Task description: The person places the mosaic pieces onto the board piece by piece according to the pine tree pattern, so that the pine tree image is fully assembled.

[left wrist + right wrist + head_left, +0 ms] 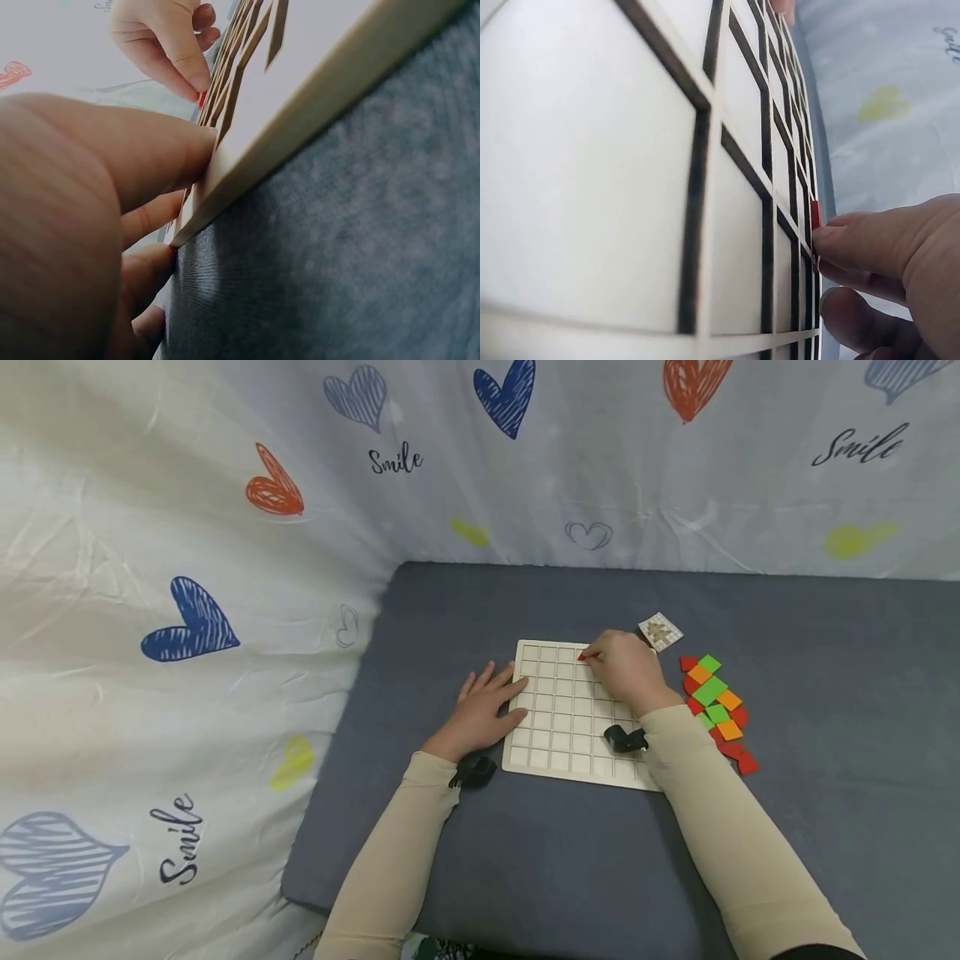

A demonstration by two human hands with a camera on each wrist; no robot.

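Observation:
A pale wooden board (562, 722) with a grid of square recesses lies flat on the grey table. Near its far edge my right hand (624, 668) pinches a small red tile (582, 657) between thumb and fingers, and in the right wrist view the red tile (815, 214) sits right at the grid lines. My left hand (483, 706) rests on the board's left edge with its fingers spread. In the left wrist view the thumb of the left hand (161, 150) touches the board's border while the other fingers lie along its side.
Right of the board lies a cluster of red, orange and green tiles (710, 691), partly hidden by the right sleeve. A small patterned card (660, 632) lies behind the right hand. A white curtain (585, 468) with printed hearts hangs along the table's back and left.

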